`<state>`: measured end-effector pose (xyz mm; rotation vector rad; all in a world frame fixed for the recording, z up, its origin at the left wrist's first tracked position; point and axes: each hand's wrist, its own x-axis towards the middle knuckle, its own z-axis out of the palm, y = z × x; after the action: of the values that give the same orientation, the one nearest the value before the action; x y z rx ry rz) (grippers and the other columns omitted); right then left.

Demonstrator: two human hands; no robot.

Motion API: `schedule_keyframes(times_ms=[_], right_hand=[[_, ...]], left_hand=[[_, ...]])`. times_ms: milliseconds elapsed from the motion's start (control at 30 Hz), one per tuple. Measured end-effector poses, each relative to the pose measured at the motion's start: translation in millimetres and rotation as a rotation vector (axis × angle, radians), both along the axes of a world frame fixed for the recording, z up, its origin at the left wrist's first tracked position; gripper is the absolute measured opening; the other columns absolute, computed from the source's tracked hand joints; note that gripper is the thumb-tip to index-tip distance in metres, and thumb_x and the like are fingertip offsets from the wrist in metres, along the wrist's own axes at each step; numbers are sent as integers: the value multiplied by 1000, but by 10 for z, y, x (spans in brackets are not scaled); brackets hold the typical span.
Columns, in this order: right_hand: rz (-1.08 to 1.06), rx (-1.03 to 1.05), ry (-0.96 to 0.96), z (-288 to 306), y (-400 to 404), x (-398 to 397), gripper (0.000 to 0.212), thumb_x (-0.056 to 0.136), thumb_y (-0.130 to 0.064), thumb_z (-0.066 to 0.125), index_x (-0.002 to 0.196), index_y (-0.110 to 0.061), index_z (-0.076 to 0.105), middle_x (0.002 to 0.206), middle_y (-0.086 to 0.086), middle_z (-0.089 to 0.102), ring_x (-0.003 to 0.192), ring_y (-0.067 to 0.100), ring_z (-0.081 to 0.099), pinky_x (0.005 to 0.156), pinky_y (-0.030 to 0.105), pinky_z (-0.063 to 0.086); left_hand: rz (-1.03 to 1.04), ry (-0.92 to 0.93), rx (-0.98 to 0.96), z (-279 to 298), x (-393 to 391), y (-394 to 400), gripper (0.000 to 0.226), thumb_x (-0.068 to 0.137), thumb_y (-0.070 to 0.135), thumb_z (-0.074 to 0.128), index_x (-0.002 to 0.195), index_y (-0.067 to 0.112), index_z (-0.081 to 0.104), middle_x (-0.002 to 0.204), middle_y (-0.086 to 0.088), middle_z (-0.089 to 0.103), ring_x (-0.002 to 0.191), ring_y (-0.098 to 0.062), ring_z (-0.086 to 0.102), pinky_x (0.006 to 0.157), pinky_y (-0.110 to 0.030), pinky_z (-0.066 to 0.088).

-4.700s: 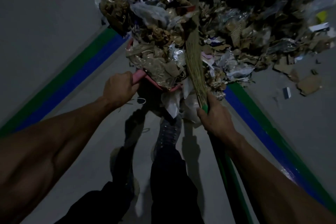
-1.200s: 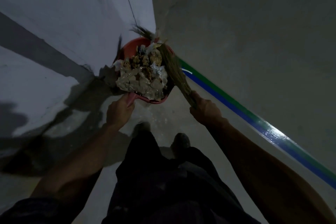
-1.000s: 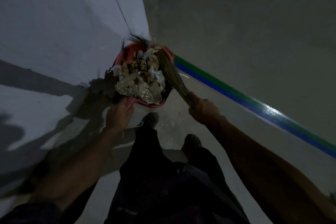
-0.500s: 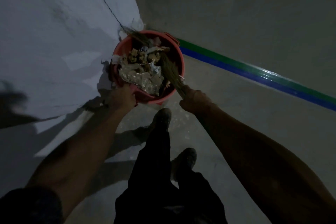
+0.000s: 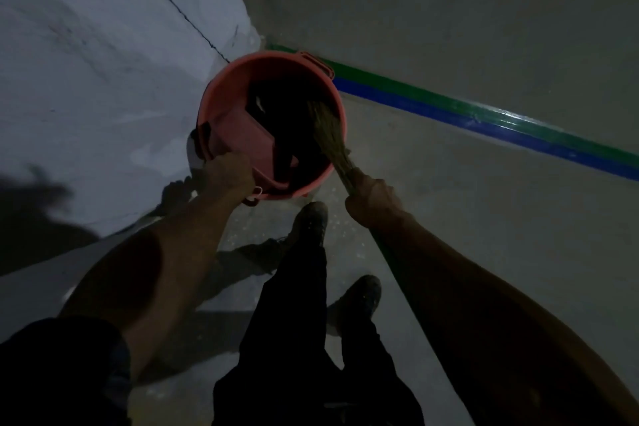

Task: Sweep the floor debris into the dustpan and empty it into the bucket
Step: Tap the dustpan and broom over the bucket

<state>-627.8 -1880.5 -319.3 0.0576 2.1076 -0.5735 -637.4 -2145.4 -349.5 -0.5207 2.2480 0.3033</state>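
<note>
A grey concrete floor (image 5: 466, 204) carries a red bucket (image 5: 221, 86) standing in the corner where two walls meet. A green and blue stripe (image 5: 484, 121) runs along the wall's base. Pale specks (image 5: 340, 225) lie just beside the person's shoes (image 5: 311, 221).

Your curled left hand (image 5: 226, 171) covers the handle of the tilted pink plastic dustpan (image 5: 242, 138). The round orange plastic bucket (image 5: 221, 93) is too dark inside, beyond your fingertips, to read. Behind your right hand (image 5: 371, 199), your forearm hides the straw broom (image 5: 332, 142) handle.
</note>
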Motion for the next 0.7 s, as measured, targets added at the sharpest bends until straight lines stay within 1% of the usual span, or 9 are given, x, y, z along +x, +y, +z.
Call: schedule_keyframes(times_ms=[33,100,233,367,467,500,567,633,700], right_hand=[[-2,-16,-13,23,-6,24,56,88,-18,57,141,-14,38,109,18,60,90,35,62,76,45,57],[-15,-38,-39,72,-21,68,56,87,-21,59,140,-16,41,109,16,60,90,33,62,73,43,57],[-42,-29,4,189,-78,201,53,85,-24,58,136,-18,44,101,14,61,82,31,60,64,36,49],[-86,-28,1,381,-57,382,51,85,-25,56,134,-16,44,103,16,63,83,34,63,67,41,55],[-141,-28,36,582,48,533,48,87,-26,57,133,-16,46,100,12,62,79,30,60,64,36,50],[-165,-33,43,646,102,599,46,87,-24,57,132,-17,46,101,11,63,78,29,61,64,38,52],[-253,-57,30,763,234,735,49,87,-18,56,135,-18,45,106,13,63,74,30,65,62,42,57],[-422,-112,-25,856,389,871,56,89,-15,57,142,-20,42,102,9,61,60,26,66,49,34,55],[-565,-157,-60,930,554,1014,55,89,-15,58,141,-22,44,89,6,60,45,20,62,41,27,49]], left_hand=[[-54,12,-11,49,-5,-3,25,91,30,62,85,7,57,90,-10,66,60,-20,54,58,-27,45],[-169,48,-58,83,34,-35,29,88,35,65,81,9,56,84,-10,64,69,-26,54,64,-32,45],[-212,106,-40,262,129,-17,22,92,27,57,95,6,61,91,-15,65,82,-34,63,70,-38,50],[-186,80,-35,393,271,-54,23,94,18,52,110,2,58,91,-18,62,80,-35,60,75,-43,54],[-142,63,1,545,414,-32,31,96,18,49,120,-1,53,106,-26,60,94,-42,59,83,-51,51],[-123,66,11,591,473,-22,33,97,19,48,123,-1,51,110,-28,59,97,-44,58,84,-52,50],[-71,85,13,679,592,5,37,99,23,45,127,-1,46,116,-29,56,103,-46,56,87,-52,49],[-24,116,18,763,730,55,41,100,26,44,130,-3,43,121,-30,55,107,-46,55,89,-51,47],[28,160,27,841,857,145,43,100,28,44,130,-4,42,122,-31,55,109,-46,55,88,-48,46]])
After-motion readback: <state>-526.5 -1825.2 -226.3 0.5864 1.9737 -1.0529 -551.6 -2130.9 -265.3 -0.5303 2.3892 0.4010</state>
